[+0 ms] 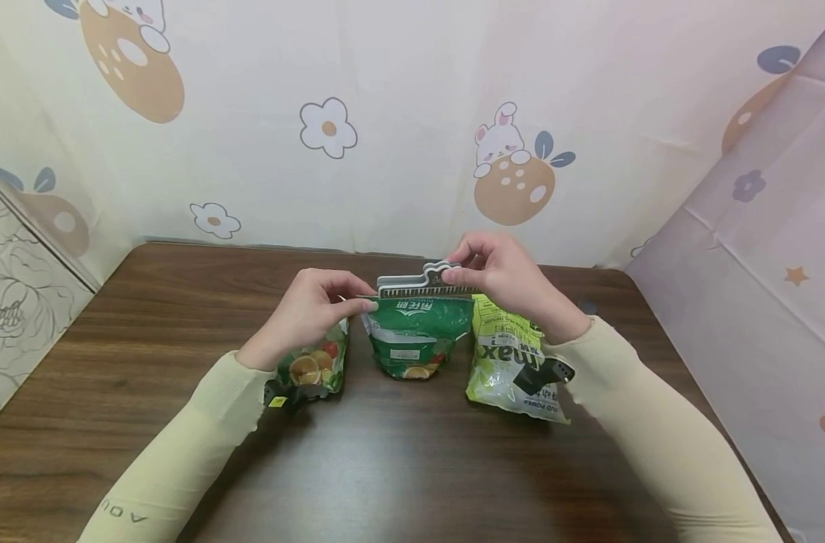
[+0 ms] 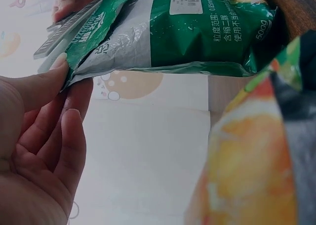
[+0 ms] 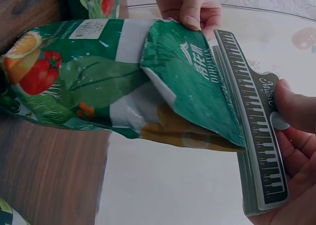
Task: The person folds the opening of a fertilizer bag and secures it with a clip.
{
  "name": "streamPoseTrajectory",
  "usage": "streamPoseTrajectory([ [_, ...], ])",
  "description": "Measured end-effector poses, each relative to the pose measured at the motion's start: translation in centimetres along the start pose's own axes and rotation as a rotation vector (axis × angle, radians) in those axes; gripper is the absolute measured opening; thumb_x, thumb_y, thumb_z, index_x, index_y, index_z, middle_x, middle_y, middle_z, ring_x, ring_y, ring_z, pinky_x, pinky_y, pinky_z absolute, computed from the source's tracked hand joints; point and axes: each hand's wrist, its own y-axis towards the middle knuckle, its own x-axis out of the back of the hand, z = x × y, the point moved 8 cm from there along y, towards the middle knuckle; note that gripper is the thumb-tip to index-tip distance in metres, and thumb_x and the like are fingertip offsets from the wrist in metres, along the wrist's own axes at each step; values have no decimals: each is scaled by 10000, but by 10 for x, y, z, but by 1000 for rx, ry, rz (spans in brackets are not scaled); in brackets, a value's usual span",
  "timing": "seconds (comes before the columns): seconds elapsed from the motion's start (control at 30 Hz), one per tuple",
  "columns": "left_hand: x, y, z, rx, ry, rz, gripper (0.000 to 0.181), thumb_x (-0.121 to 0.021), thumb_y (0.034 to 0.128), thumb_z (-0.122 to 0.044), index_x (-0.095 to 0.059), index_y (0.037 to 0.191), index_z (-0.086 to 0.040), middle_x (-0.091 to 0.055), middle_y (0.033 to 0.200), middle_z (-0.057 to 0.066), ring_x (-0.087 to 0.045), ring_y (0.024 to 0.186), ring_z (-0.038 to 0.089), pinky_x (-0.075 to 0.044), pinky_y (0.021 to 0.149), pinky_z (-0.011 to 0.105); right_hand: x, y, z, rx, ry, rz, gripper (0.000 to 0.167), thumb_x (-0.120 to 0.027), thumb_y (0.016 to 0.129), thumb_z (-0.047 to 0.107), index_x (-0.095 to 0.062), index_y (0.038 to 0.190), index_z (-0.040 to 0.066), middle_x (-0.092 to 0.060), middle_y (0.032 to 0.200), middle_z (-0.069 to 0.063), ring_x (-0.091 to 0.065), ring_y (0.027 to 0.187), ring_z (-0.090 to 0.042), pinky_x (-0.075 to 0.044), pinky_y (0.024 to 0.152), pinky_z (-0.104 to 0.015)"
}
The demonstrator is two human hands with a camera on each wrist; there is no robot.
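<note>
The held green bag (image 1: 419, 320) looks like glossy, crinkled plastic, the clip (image 3: 255, 118) smooth, the table (image 1: 385, 452) softly shiny wood, the far backdrop (image 1: 406, 188) matt cloth.

Beneath the grip: dark brown wood-grain table (image 1: 385, 467). Just left of the grip: fruit-printed bag (image 1: 315, 367), partly hidden. Right of the grip: yellow-green bag (image 1: 495, 369), lettering inverted, partly hidden. Beyond the grip: pale cloth (image 1: 406, 68), printed with rabbits and flowers. Far left: pale panel (image 1: 29, 302) with line-drawn flowers.
</note>
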Motion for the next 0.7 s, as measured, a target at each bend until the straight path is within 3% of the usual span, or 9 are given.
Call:
streamPoseTrajectory([
  [0.33, 1, 1, 1, 10, -4, -13, 335, -866, 783, -126, -634, 1025, -137, -727, 854, -47, -661, 743, 157, -487, 644, 327, -10, -1, 9, 50, -41, -11, 75, -773, 878, 119, -702, 862, 106, -664, 806, -23, -573, 650, -226, -456, 610, -355],
  [0.53, -1, 2, 2, 25, -29, -7, 360, -841, 788, -38, -630, 1069, -121, -707, 884, 2, -664, 756, 175, -550, 707, 336, -18, 0, 17, 69, -49, -8, 56, -769, 879, 113, -714, 881, 101, -680, 798, -6, -584, 640, -220, -466, 624, -387],
  [0.7, -1, 2, 3, 30, -31, -11, 391, -875, 759, -73, -635, 1059, -142, -686, 868, 25, -661, 745, 183, -553, 680, 330, -25, 2, 18, 58, -19, -16, 52, -766, 880, 109, -717, 874, 94, -683, 780, -13, -583, 637, -224, -453, 629, -390],
])
